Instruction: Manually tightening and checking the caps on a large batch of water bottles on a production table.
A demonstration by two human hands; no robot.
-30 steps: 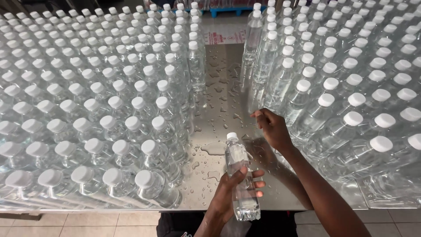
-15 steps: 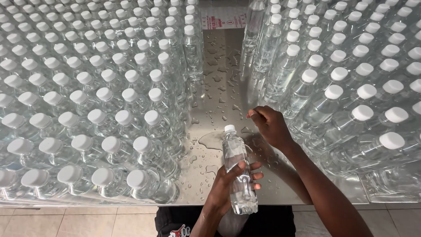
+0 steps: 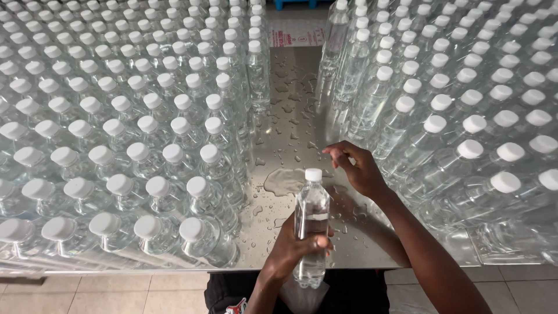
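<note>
My left hand (image 3: 293, 247) grips a clear water bottle with a white cap (image 3: 311, 224), held upright just past the near edge of a wet steel table (image 3: 296, 104). My right hand (image 3: 359, 168) hovers over the table a little beyond the bottle's cap, fingers loosely curled and holding nothing. Its fingertips are close to the cap but apart from it. A puddle (image 3: 283, 181) lies on the steel just left of the cap.
Dense rows of capped water bottles fill the table on the left (image 3: 133, 128) and on the right (image 3: 465, 104), leaving a narrow wet aisle in the middle. Tiled floor (image 3: 116, 293) shows below the table edge. A printed sheet (image 3: 296, 36) lies at the aisle's far end.
The view has shifted slightly. My right hand has drawn a little nearer to the bottle's cap. My left hand keeps hold of the bottle in about the same spot.
</note>
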